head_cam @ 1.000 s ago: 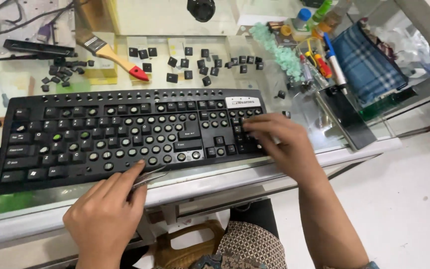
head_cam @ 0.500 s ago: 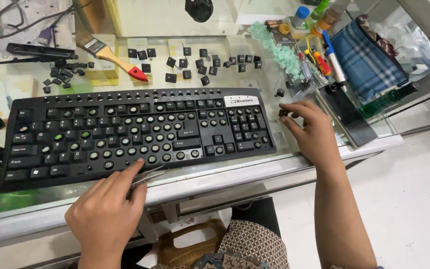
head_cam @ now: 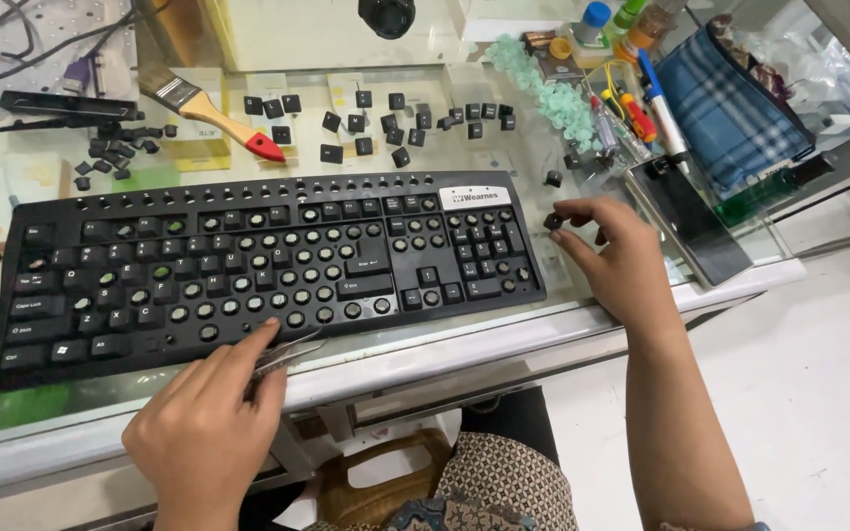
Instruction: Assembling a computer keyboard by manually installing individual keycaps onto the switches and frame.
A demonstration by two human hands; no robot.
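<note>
A black keyboard (head_cam: 268,270) with most keycaps removed lies on a glass table (head_cam: 592,310). My left hand (head_cam: 213,423) rests at the keyboard's front edge and holds metal tweezers (head_cam: 292,349), tips pointing right. My right hand (head_cam: 617,256) is just right of the keyboard, pinching a small black keycap (head_cam: 552,221) between thumb and fingertips. Loose black keycaps (head_cam: 386,123) lie scattered behind the keyboard, and one more (head_cam: 553,178) sits near my right hand.
A paintbrush with a red-tipped wooden handle (head_cam: 209,108) lies behind the keyboard. More keycaps (head_cam: 110,147) sit at the back left. A blue plaid pouch (head_cam: 730,93), pens (head_cam: 656,98), a black flat case (head_cam: 691,216) and pale green rubber domes (head_cam: 548,88) crowd the right.
My right hand has moved off the keyboard's right key block to the table beside it and now pinches a keycap. The left hand with the tweezers has stayed put.
</note>
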